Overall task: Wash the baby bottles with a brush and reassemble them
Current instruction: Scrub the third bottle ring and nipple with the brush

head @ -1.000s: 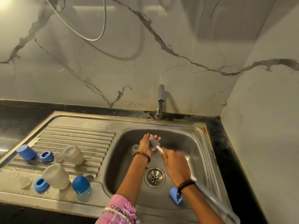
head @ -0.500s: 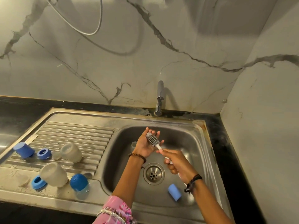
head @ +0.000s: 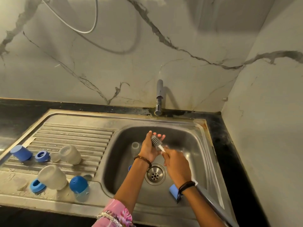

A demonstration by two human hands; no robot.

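Veined marble walls meet in corner; black countertop; hose hangs on wall; warm dim light.

Steel sink drainboard carries bottles and blue caps.
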